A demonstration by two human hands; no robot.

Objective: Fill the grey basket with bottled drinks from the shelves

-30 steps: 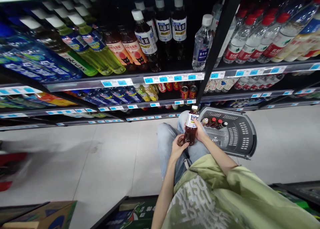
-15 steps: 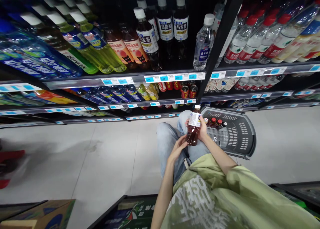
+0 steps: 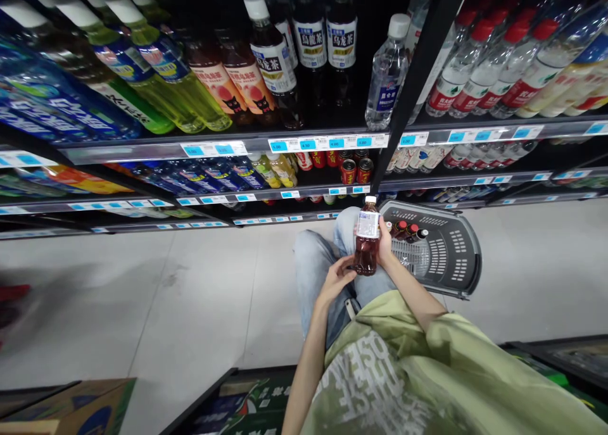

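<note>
A bottle of dark oolong tea (image 3: pixel 367 251) with a white cap and a white label stands nearly upright above my knees. My right hand (image 3: pixel 384 240) is closed around its right side. At the bottle's lower left, my left hand (image 3: pixel 338 278) has its curled fingers against the base; part of them is hidden by the bottle. Small print covers the label side that faces me. Just to the right, a grey shopping basket (image 3: pixel 468 251) holds several bottles with red or white caps (image 3: pixel 412 230).
Drink shelves (image 3: pixel 156 145) with price tags run across the front. Oolong tea bottles (image 3: pixel 273 61), a clear water bottle (image 3: pixel 387 74) and red-capped bottles (image 3: pixel 456 74) stand on the upper shelf. Behind me are a cardboard box (image 3: pixel 95 403) and green cartons (image 3: pixel 259 400). The floor (image 3: pixel 199 296) is pale tile.
The bottle has turned slightly, so more of the printed text side faces me. Both hands stay on it. My view has shifted a little, and the upper shelf appears slightly higher.
</note>
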